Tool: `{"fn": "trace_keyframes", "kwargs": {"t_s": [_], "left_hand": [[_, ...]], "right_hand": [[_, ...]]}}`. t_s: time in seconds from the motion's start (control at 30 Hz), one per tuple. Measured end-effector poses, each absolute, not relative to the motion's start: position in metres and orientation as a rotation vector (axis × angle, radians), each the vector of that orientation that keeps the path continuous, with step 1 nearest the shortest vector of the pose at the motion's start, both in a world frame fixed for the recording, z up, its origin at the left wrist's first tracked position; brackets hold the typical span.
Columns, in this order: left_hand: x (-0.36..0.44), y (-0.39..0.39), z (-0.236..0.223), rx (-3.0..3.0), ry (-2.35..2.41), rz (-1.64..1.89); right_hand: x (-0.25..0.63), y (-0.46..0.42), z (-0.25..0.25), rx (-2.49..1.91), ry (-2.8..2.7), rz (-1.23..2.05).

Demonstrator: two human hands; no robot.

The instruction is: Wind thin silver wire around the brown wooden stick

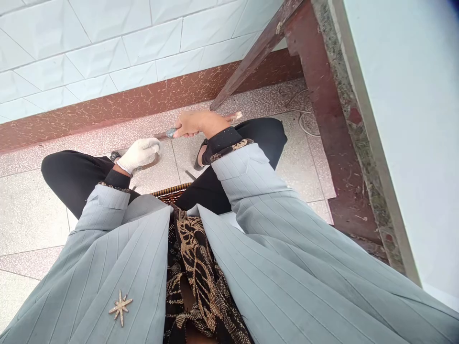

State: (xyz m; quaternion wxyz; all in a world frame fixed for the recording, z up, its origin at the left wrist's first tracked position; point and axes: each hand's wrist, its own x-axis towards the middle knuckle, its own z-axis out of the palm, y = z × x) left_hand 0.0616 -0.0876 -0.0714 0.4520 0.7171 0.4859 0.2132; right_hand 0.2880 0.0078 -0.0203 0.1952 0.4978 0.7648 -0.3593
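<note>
My right hand (196, 123) is bare and closed around the wooden handle of what looks like a sickle (163, 135). The handle's pale butt end sticks out to the right of the wrist. Grey wire binds the shaft just left of the fingers. My left hand (139, 154), in a white knitted glove, is curled over the tool's other end. A brown curved part, seemingly the blade, shows below the glove. The gloved fingers hide much of this end, so its edge cannot be made out.
Below the hands is a woven brown seat edge (172, 192), between my black-trousered legs. A slanting wooden brace (247, 59) joins a dark red post (322, 105) on the right. White wall tiles (103, 36) stand ahead. A thin cord (304, 125) lies on the floor.
</note>
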Motion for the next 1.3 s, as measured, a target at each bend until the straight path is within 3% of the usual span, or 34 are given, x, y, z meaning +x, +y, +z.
{"fn": "trace_keyframes", "kwargs": {"t_s": [0.33,0.5,0.8,1.07,1.17,1.3], "left_hand": [[0.050,-0.083,-0.067,1.670,1.222,0.652],[0.055,-0.086,-0.090,1.513,1.181,0.762],[0.070,-0.093,-0.094,1.621,1.137,0.521],[0.072,-0.093,-0.089,1.794,1.182,0.389],[0.067,-0.091,-0.087,1.817,1.165,0.359],[0.059,-0.087,-0.083,1.708,1.153,0.428]], "right_hand": [[0.283,-0.008,-0.008,0.758,2.056,-1.402],[0.297,-0.003,0.003,0.819,2.218,-1.727],[0.298,0.004,-0.009,1.369,2.369,-1.258],[0.265,-0.009,-0.019,1.232,2.204,-0.777],[0.258,-0.016,-0.023,1.115,2.118,-0.799],[0.266,-0.014,-0.022,0.961,2.042,-1.100]]}}
